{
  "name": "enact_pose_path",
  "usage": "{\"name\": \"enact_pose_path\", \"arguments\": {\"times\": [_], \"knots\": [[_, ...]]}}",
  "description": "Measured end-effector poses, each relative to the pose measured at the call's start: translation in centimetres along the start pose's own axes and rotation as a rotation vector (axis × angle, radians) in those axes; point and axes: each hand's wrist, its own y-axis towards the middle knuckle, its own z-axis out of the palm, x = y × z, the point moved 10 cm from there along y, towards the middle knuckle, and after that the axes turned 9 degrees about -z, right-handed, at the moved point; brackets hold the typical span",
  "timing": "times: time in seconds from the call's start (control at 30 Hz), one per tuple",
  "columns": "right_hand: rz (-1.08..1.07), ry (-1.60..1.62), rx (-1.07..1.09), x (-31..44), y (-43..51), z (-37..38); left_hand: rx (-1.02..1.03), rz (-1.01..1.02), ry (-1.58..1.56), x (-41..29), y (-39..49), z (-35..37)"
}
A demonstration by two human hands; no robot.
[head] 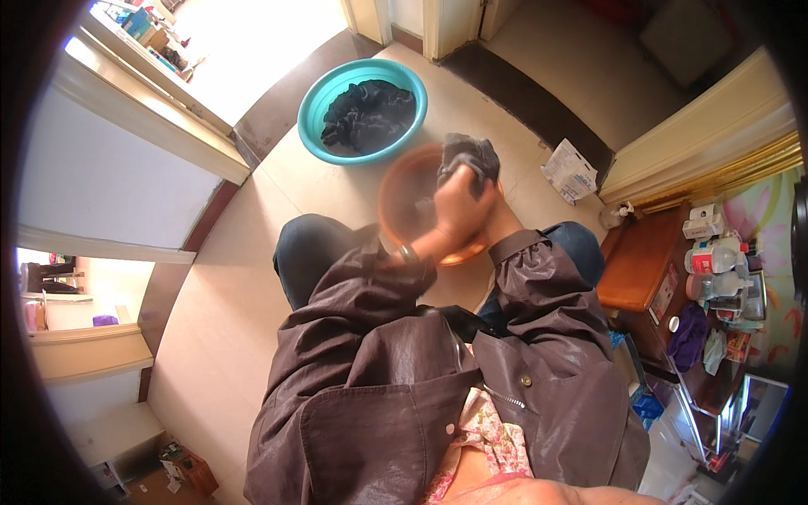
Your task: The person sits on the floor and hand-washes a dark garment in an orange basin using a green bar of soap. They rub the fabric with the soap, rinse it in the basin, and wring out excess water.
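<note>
Both my hands are together above the right part of an orange plastic basin (pixel 392 214) on the floor between my knees. My left hand (pixel 456 205) is closed around a bunched dark grey cloth (pixel 468 153), which sticks up beyond the fingers. Pressed against it from the right, my right hand (pixel 495 211) also grips the cloth; its fingers are partly hidden and blurred. The orange basin seems to hold murky liquid, though blur hides detail. Beyond it, a turquoise plastic basin (pixel 309 142) holds a heap of wet-looking black fabric (pixel 372 113).
A white printed plastic bag (pixel 570 172) lies on the tiled floor at the right. Near my right knee stands a brown wooden cabinet (pixel 637 259) with a pump bottle (pixel 615 214), plastic bottles (pixel 713 260) and a purple cloth (pixel 688 338). Door frames and dark thresholds edge the floor.
</note>
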Motion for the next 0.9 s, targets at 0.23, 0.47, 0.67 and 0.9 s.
{"name": "enact_pose_path", "arguments": {"times": [0.23, 0.47, 0.67, 0.9], "knots": [[0.169, 0.142, -0.159, -2.2, 3.0, 0.2, 0.015, -0.475, -0.237, 12.4, 5.1, -0.8], [0.146, 0.226, -0.193, 0.8, 4.4, -1.6, 0.563, 0.053, -0.104, 4.7, 1.2, 2.6], [0.268, -0.179, -0.036, -1.7, 5.2, -3.0, 0.586, -0.754, -0.86, 10.7, 3.5, 2.7], [0.228, 0.074, 0.257, -0.8, 3.5, 0.6, 0.714, -0.479, -0.491, 3.2, -0.2, 2.8]]}}
